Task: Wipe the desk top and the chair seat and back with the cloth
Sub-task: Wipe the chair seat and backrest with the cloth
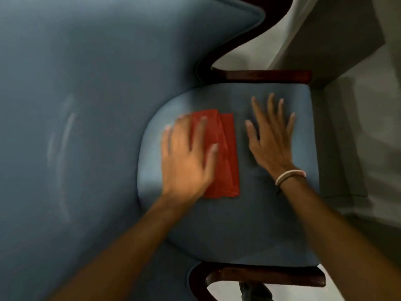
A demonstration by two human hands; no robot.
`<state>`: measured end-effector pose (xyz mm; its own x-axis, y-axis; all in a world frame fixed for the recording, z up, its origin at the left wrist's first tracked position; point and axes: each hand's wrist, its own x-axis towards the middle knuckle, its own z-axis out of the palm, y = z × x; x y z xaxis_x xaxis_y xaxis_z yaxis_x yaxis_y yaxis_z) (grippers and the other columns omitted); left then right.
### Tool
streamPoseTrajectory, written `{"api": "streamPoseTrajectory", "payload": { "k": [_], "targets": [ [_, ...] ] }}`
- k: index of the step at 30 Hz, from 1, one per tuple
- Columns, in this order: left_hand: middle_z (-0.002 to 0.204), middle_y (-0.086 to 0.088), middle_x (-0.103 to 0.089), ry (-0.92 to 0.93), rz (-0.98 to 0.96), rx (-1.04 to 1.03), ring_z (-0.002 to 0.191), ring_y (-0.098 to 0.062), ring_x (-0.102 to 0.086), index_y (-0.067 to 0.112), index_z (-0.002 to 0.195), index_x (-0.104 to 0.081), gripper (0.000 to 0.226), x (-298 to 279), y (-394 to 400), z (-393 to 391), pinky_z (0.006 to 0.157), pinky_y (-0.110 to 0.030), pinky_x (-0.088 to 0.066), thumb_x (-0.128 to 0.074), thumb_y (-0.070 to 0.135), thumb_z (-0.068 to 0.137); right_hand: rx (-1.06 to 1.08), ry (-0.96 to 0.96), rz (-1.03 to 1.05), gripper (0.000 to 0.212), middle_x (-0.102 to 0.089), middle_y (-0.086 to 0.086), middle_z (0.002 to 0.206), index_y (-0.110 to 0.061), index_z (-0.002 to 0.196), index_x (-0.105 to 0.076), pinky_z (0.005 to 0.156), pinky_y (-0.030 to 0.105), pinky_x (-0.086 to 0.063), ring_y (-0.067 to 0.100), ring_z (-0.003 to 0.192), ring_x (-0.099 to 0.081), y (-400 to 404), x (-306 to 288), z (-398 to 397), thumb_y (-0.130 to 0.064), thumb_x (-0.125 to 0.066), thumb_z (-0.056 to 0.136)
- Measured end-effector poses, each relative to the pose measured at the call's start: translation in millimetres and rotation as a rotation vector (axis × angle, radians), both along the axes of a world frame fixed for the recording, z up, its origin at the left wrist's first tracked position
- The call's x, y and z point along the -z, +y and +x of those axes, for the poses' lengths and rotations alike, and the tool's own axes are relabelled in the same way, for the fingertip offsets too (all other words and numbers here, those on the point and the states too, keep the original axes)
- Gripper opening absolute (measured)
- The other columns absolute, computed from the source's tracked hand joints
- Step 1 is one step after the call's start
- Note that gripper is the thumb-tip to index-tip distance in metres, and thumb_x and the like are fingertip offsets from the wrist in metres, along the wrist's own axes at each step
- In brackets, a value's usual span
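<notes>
A folded red cloth (226,155) lies flat on the blue upholstered chair seat (249,224). My left hand (186,157) presses flat on the cloth's left part, fingers spread and blurred by motion. To the right of the cloth, my right hand (271,135) rests palm down on the bare seat, fingers apart, with a pale band on its wrist. The blue chair back (86,105) fills the left of the view. The desk top is not clearly in view.
Dark wooden armrests (267,76) frame the seat at the top and at the bottom (260,276). A grey-beige piece of furniture (338,51) stands right of the chair. Pale floor (249,48) shows between them.
</notes>
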<state>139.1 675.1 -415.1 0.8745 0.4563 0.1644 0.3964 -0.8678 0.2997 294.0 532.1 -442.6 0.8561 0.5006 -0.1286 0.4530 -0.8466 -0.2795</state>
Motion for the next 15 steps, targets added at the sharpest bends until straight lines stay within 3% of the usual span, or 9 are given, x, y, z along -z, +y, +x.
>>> {"api": "streamPoseTrajectory", "payload": {
  "k": [2,5,9,15],
  "targets": [
    [0.167,-0.02,-0.034,0.088,-0.027,0.039,0.158,-0.035,-0.027,0.017,0.157,-0.041,0.064,9,-32,27,0.127,-0.06,-0.021,-0.039,0.05,0.102,-0.064,-0.049,-0.133,0.061,-0.003,0.012,0.173,-0.03,0.163,-0.012,0.126,0.064,-0.006,0.033,0.16,0.0,-3,10,5,-0.047,-0.027,0.106],
    [0.173,-0.016,-0.017,0.269,-0.034,-0.03,0.162,-0.032,-0.014,0.024,0.163,-0.026,0.066,31,-47,54,0.126,-0.067,-0.011,-0.035,0.051,0.104,-0.066,-0.143,-0.108,0.062,-0.011,0.013,0.172,-0.03,0.162,-0.015,0.126,0.063,-0.01,0.033,0.16,-0.007,-6,23,6,-0.049,-0.025,0.104],
    [0.168,-0.015,-0.034,0.169,0.048,0.034,0.157,-0.031,-0.029,0.024,0.158,-0.038,0.057,47,-26,59,0.124,-0.066,-0.02,-0.042,0.038,0.103,-0.052,-0.22,-0.051,0.062,-0.017,0.012,0.171,-0.031,0.161,-0.02,0.126,0.063,-0.012,0.033,0.159,-0.013,-8,36,10,-0.052,-0.026,0.103],
    [0.163,-0.013,-0.044,0.127,0.158,0.435,0.153,-0.031,-0.038,0.029,0.154,-0.045,0.051,48,59,47,0.124,-0.063,-0.029,-0.05,0.026,0.103,-0.037,-0.239,-0.036,0.061,-0.018,0.011,0.171,-0.032,0.16,-0.023,0.127,0.061,-0.012,0.031,0.159,-0.014,-6,38,7,-0.052,-0.03,0.103]
  ]
}}
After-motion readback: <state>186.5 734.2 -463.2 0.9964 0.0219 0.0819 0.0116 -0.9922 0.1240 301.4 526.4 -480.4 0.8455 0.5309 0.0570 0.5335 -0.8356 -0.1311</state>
